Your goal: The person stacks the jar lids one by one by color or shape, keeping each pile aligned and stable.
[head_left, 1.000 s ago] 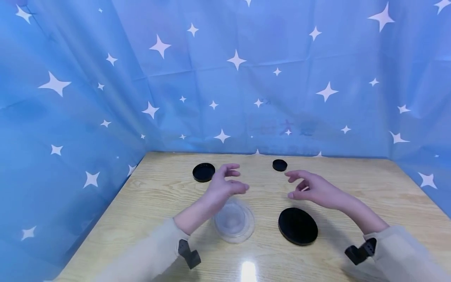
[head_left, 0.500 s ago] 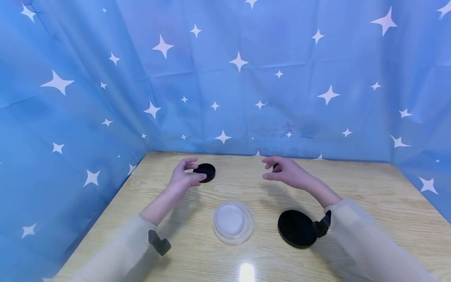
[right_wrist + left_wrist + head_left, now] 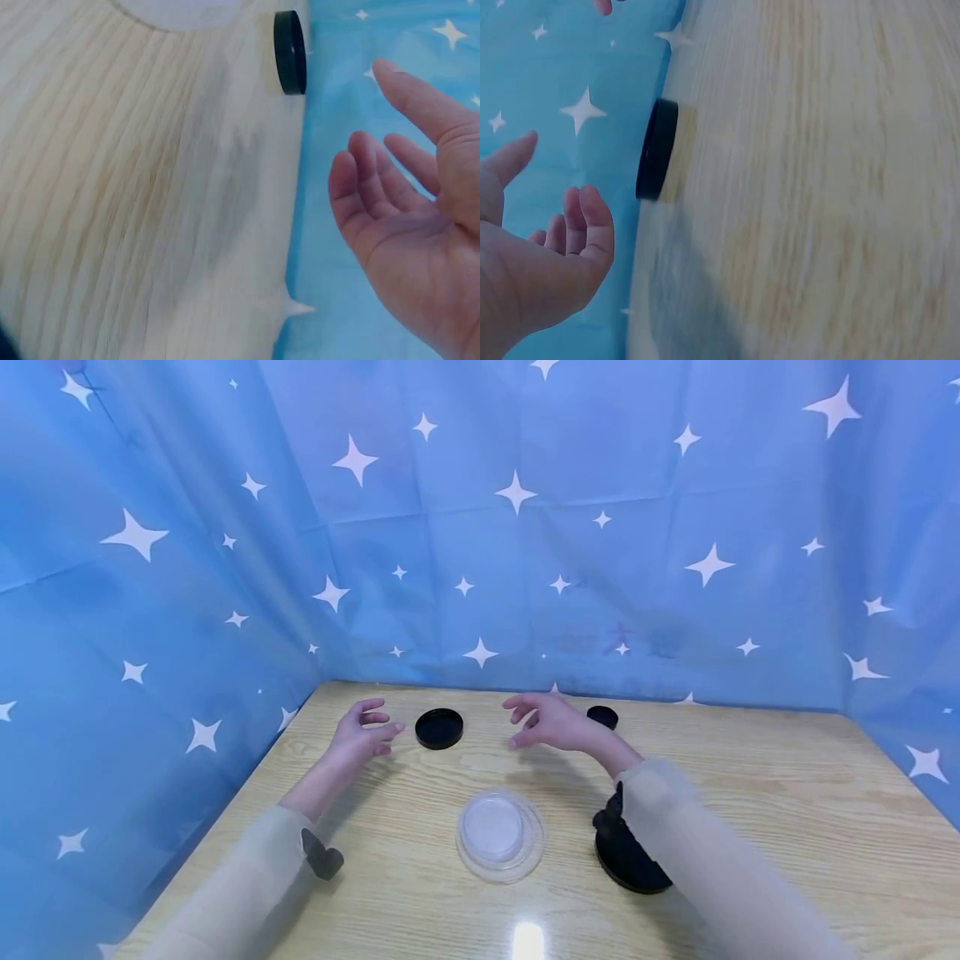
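Note:
In the head view my left hand (image 3: 358, 735) hovers just left of a shallow black round lid (image 3: 439, 729), fingers loosely bent and holding nothing. My right hand (image 3: 553, 725) hangs above the table between that lid and a smaller black round lid (image 3: 603, 717), likewise holding nothing. The shallow lid (image 3: 658, 150) also shows beyond the left hand's fingers in the left wrist view. Nearer the front lie a clear round plastic piece (image 3: 492, 831) with a raised centre and a large black disc (image 3: 628, 864). My right sleeve and wrist camera partly cover the large disc.
The light wooden table (image 3: 405, 868) carries all these pieces. A blue curtain (image 3: 450, 527) with white stars hangs behind it and along its left side. Light glares off the table's front (image 3: 528, 939).
Both hands have moved left, apart from any lid. The left passed over the shallow lid; the right passed the small lid, briefly covering it. The pieces stay in place on the table.

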Available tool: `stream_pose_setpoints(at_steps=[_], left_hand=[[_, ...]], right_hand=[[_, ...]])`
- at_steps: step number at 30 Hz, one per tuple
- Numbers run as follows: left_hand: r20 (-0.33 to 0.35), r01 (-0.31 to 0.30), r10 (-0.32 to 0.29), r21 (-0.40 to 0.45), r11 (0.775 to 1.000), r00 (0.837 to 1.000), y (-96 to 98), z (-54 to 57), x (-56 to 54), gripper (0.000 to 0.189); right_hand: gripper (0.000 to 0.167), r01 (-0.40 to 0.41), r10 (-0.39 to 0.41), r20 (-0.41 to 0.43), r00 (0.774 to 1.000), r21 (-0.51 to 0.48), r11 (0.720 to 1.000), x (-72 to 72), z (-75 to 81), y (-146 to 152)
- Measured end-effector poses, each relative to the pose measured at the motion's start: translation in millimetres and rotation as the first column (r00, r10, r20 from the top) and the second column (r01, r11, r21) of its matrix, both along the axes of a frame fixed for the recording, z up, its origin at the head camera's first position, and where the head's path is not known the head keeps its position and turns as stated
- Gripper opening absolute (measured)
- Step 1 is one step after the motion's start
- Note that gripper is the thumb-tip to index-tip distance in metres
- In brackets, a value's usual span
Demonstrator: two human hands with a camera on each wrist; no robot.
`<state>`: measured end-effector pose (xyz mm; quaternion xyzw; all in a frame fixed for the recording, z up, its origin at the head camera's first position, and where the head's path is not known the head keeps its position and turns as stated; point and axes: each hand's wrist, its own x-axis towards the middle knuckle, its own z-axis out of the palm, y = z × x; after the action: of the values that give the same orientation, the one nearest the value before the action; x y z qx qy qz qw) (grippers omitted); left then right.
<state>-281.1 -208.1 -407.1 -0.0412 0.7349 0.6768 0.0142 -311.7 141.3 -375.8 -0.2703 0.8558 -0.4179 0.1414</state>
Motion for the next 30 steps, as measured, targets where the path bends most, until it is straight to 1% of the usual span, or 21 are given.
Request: stream_pose_setpoints(at_steps=[3, 8, 14, 19, 23, 27, 30], left_hand=[[-0.009, 0.014, -0.014, 0.008, 1.0, 1.0, -4.7, -3.1, -1.2, 0.071], [-0.015, 0.031, -0.031, -0.012, 0.999, 0.999, -9.1, -9.3, -4.9, 0.073], [-0.027, 0.061, -0.062, -0.026, 0.998, 0.998, -11.2, -15.0, -8.5, 0.075], [-0.006, 0.104, -0.104, -0.015, 0.994, 0.995, -16.1, -19.2, -9.3, 0.079], [0.0, 0.146, -0.146, -0.005, 0.989, 0.989, -17.9, -23.1, -10.8, 0.083], [-0.001, 0.15, -0.15, -0.043, 0.988, 0.989, -21.4, -28.4, -10.1, 0.083], [-0.001, 0.159, -0.16, -0.075, 0.984, 0.987, -20.4, -31.2, -9.4, 0.082]], right_hand=[[0.064, 0.0, 0.0, 0.005, 1.0, -0.021, 1.0, -6.5, -5.4, -10.6], [0.068, 0.013, -0.012, 0.01, 1.0, -0.044, 0.999, -16.0, -12.4, -24.4], [0.071, 0.044, -0.041, 0.052, 0.998, -0.058, 0.997, -20.8, -17.9, -38.2], [0.072, 0.041, -0.035, 0.086, 0.996, -0.068, 0.997, -25.6, -29.4, -46.0], [0.075, 0.042, -0.036, 0.093, 0.995, -0.054, 0.998, -26.0, -37.8, -46.8], [0.079, 0.031, -0.029, 0.105, 0.994, -0.024, 0.999, -29.2, -44.2, -51.0], [0.08, 0.033, -0.032, 0.118, 0.993, -0.008, 0.999, -31.0, -46.5, -53.6]])
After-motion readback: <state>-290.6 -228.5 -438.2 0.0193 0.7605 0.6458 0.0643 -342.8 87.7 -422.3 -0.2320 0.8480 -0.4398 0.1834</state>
